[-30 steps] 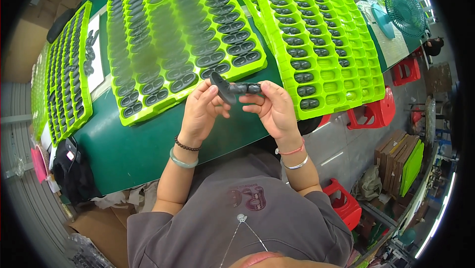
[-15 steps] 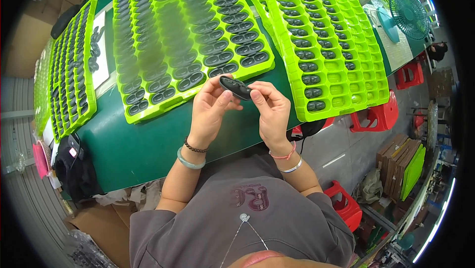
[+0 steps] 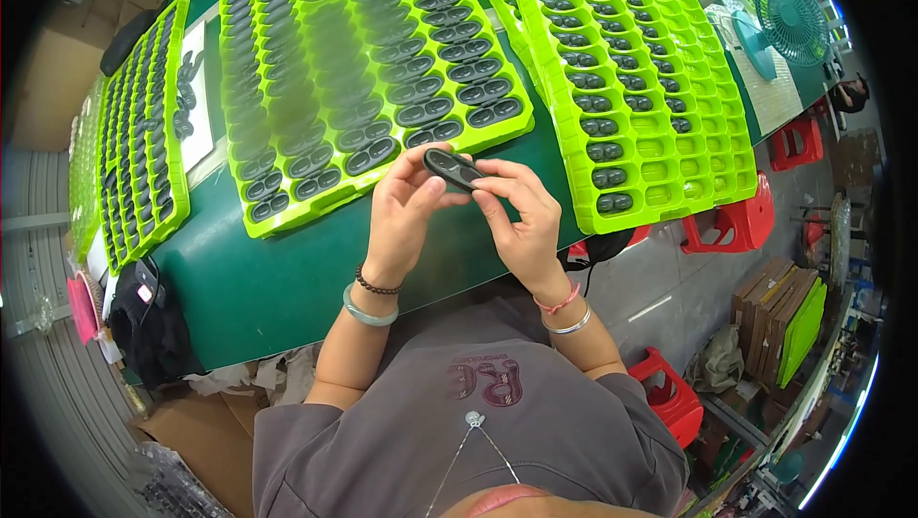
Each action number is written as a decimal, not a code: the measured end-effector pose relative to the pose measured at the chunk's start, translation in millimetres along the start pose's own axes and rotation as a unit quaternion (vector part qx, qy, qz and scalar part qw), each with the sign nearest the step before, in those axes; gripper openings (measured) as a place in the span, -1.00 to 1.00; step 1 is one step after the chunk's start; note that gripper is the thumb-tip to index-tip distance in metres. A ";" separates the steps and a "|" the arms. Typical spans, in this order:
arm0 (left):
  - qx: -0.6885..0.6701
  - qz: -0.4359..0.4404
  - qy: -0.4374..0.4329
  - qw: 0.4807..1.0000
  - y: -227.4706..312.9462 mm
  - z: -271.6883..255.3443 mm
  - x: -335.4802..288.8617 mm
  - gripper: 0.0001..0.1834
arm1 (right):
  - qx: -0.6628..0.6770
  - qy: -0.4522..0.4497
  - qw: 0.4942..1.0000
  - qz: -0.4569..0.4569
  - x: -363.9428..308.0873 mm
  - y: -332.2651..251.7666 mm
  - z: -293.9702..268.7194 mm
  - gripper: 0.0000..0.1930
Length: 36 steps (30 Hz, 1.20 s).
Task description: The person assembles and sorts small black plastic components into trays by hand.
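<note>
Between my two hands, above the near edge of the middle tray, is a dark oval plastic part [image 3: 446, 165] with two hollows, like the insert of an earbud case. My left hand [image 3: 404, 204] grips its left end between thumb and fingers. At its right end, the thumb and fingers of my right hand [image 3: 524, 221] pinch it, covering that end. A bright green tray [image 3: 330, 200] just beyond my hands holds rows of similar dark oval parts; part of it looks blurred. To the right, another green tray [image 3: 674, 219] has small dark paired pieces in its left columns and bare pockets in its right ones.
A green table [image 3: 229, 298] carries the trays. At the left stand a narrower filled tray [image 3: 177, 174] and a white sheet [image 3: 199, 121] with loose dark pieces. A teal fan [image 3: 790, 19] is at the far right. Red stools [image 3: 732, 226] stand beyond the table's right side.
The oval part has tilted so that its hollows show more. My right hand's fingers have shifted over its right end, while my left hand has hardly moved.
</note>
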<state>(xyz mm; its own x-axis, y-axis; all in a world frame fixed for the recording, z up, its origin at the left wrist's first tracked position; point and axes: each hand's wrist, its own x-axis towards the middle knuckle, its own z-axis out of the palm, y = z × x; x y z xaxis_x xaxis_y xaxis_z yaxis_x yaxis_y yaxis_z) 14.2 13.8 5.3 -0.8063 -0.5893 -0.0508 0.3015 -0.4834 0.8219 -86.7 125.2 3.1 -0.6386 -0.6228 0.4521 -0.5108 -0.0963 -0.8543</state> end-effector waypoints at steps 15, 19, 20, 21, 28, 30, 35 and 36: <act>0.181 0.012 0.073 0.981 -2.8 0.7 -5.2 -0.80 | 0.175 -0.107 0.943 0.261 3.0 7.5 -2.1 -0.84; 0.357 -0.042 0.046 0.932 9.8 -3.2 -5.2 -0.81 | 0.089 -0.175 0.945 0.261 5.6 8.6 -9.5 -0.84; 0.368 -0.050 0.039 0.928 11.6 -3.6 -4.4 -0.82 | 0.091 -0.176 0.945 0.262 6.9 8.0 -9.4 -0.84; 0.378 -0.057 0.033 0.924 12.6 -4.6 -3.1 -0.82 | 0.080 -0.186 0.943 0.264 8.8 7.3 -8.9 -0.85; 0.421 -0.004 0.074 0.904 12.1 0.9 -2.1 -0.83 | 0.069 -0.173 0.946 0.267 14.4 8.9 -1.2 -0.86; 0.389 -0.005 0.071 0.919 6.9 -0.2 -0.1 -0.83 | 0.094 -0.153 0.949 0.258 12.7 11.0 -1.1 -0.86; 0.510 -0.013 -0.034 0.859 27.6 -5.9 -0.9 -0.81 | 0.119 -0.106 0.960 0.230 2.9 12.6 -7.1 -0.81; 0.584 0.120 -0.046 0.801 25.5 -8.7 -2.3 -0.84 | 0.123 -0.115 0.960 0.225 1.4 9.7 -5.1 -0.81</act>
<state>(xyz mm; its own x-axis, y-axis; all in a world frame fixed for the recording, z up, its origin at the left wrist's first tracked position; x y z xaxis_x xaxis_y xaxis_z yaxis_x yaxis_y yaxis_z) 28.2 -2.8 21.4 -0.8472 -0.4974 0.1869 -0.1841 0.6049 0.7748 -95.5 127.4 -3.2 -0.6047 -0.7962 -0.0202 -0.0444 0.0590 -0.9973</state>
